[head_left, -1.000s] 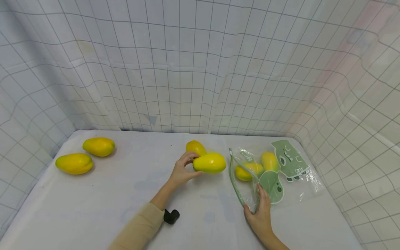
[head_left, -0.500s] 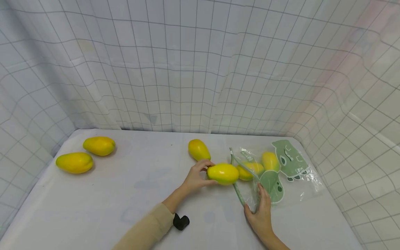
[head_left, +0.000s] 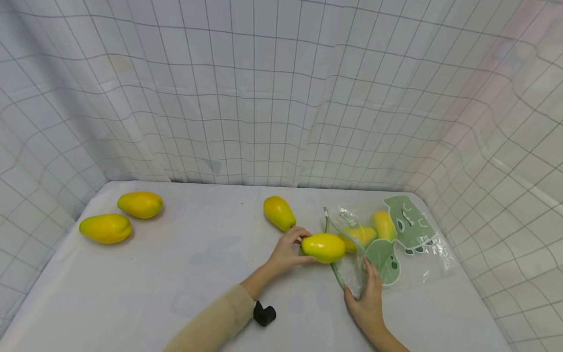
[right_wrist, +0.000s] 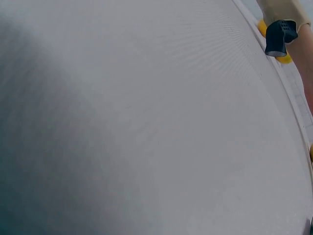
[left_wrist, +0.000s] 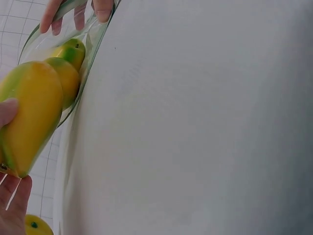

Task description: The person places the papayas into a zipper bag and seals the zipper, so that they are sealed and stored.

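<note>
A yellow papaya (head_left: pixel 324 248) with green patches is held by my left hand (head_left: pixel 286 254), thumb and fingers around its near end. Its far end is at the mouth of a clear zip bag (head_left: pixel 338 276) with green edging and green cartoon prints. Inside the bag lie two more papayas (head_left: pixel 359 236), pushed up against each other. My right hand (head_left: pixel 369 303) holds the near edge of the bag's mouth between thumb and fingers. In the left wrist view, the held papaya (left_wrist: pixel 34 107) touches or overlaps one in the bag; I cannot tell which.
Another papaya (head_left: pixel 279 213) lies on the white tabletop just beyond my left hand. Two papayas (head_left: pixel 105 228) rest at the far left. A black device (head_left: pixel 264 314) sits at my left wrist. Gridded white curtains (head_left: pixel 246 98) surround the table's back and sides.
My left hand has carried the papaya right and toward the bag's mouth. The papayas inside have shifted slightly right in the last half second. My right hand has stayed in place.
</note>
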Demonstrator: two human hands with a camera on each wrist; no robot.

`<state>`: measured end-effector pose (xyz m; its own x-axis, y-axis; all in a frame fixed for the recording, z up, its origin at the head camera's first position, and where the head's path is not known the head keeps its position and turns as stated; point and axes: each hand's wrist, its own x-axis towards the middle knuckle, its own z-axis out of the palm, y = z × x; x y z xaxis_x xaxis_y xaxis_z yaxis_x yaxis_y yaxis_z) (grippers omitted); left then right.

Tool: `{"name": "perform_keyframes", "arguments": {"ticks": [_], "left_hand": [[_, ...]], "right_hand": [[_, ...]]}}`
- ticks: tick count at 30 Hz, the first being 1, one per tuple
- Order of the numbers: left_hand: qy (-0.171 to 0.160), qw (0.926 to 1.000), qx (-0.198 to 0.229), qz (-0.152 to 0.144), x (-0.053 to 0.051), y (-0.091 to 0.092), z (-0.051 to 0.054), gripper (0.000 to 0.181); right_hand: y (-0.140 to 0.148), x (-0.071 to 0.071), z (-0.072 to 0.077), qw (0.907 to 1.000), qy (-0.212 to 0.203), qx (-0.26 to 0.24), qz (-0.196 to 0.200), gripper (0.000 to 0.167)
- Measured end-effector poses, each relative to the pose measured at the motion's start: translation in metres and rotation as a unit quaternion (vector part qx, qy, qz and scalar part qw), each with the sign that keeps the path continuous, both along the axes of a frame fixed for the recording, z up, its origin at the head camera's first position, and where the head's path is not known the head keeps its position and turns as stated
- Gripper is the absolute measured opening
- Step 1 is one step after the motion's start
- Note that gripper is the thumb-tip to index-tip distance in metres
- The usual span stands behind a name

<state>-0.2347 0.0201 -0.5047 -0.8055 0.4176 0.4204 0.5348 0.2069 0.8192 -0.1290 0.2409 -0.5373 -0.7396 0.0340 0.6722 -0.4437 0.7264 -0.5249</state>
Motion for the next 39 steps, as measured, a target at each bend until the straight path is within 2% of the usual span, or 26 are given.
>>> {"name": "perform_keyframes", "arguments": {"ticks": [6, 16, 25, 33, 39], "left_hand": [[0.005, 1.0, 0.001, 0.004, -0.001, 0.012, -0.002, 0.048], [-0.017, 0.9998, 0.002, 0.009, -0.004, 0.032, -0.008, 0.05], [-0.03, 0.9993, 0.008, 0.022, -0.008, 0.047, -0.012, 0.049], [-0.076, 0.9962, 0.022, 0.037, -0.007, 0.054, -0.012, 0.05], [-0.103, 0.9936, 0.037, 0.028, -0.007, 0.05, -0.016, 0.054]], "right_hand": [[0.0, 0.0, -0.001, 1.0, 0.002, -0.002, 0.003, 0.094], [0.001, 0.001, -0.001, 0.9999, -0.016, -0.002, -0.003, 0.092], [0.002, 0.0, -0.002, 0.9999, -0.013, 0.002, -0.006, 0.093], [0.001, 0.0, -0.001, 0.9998, -0.021, 0.001, -0.005, 0.092], [0.0, 0.0, 0.0, 0.9999, -0.017, -0.003, 0.0, 0.093]]}}
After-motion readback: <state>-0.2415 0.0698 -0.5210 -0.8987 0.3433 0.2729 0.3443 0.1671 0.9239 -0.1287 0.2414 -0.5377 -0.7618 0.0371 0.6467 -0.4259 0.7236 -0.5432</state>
